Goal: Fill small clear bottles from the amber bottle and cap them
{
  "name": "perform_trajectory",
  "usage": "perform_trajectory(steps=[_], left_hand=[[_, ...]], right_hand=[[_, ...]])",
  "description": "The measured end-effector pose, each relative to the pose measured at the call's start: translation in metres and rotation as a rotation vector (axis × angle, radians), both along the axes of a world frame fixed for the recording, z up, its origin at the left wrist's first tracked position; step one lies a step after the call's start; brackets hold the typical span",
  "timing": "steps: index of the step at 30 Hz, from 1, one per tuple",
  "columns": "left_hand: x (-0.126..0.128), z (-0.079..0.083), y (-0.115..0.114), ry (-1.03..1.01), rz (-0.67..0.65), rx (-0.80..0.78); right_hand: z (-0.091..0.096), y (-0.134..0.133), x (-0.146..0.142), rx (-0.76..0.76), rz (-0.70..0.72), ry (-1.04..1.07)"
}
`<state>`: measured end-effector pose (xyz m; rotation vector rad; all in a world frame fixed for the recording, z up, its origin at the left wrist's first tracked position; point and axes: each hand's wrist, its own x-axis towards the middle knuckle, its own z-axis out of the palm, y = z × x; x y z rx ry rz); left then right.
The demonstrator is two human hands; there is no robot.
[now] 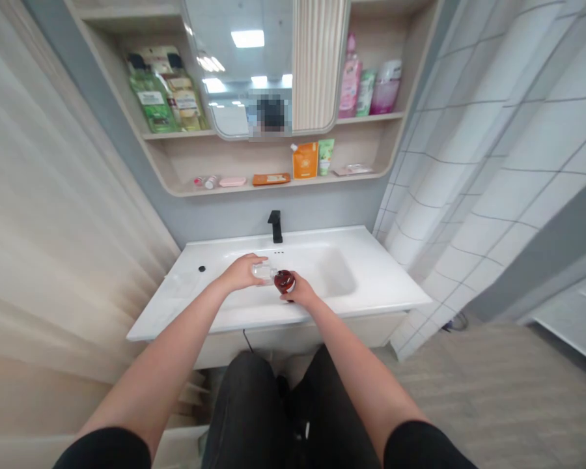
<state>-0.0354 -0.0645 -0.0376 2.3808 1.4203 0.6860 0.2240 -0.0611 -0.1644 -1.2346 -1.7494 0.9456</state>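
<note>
Over the white sink basin (pixel 334 267), my left hand (pixel 243 272) is closed around a small clear bottle (pixel 262 273), which lies tilted on its side with its neck toward the right. My right hand (pixel 300 291) grips a dark reddish-brown bottle (pixel 284 281), also tilted. The mouths of the two bottles meet or nearly meet; whether they touch, I cannot tell. Part of each bottle is hidden behind my fingers. Just behind both hands stands the black faucet (pixel 275 227).
A small round black piece (pixel 202 268) sits on the counter at the left. Above are a mirror cabinet (pixel 244 71) and a lower shelf with an orange pouch (pixel 305 161) and a green tube (pixel 325 156). Curtains (pixel 469 163) hang at both sides.
</note>
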Motion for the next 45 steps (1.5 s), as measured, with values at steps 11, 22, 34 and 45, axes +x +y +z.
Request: perform_trajectory(steps=[11,22,34,45], left_hand=[[0.001,0.004,0.002,0.094,-0.017,0.009],[0.005,0.013,-0.002,0.137,-0.035,0.03],[0.004,0.014,0.002,0.165,-0.035,0.025],[0.004,0.016,0.006,0.21,-0.073,0.054]], right_hand=[[0.001,-0.001,0.0,0.005,-0.021,-0.026],[0.0,0.0,0.0,0.009,-0.019,-0.03],[0.003,-0.002,0.0,0.016,-0.009,-0.051],[0.001,-0.001,0.0,0.012,-0.019,-0.048]])
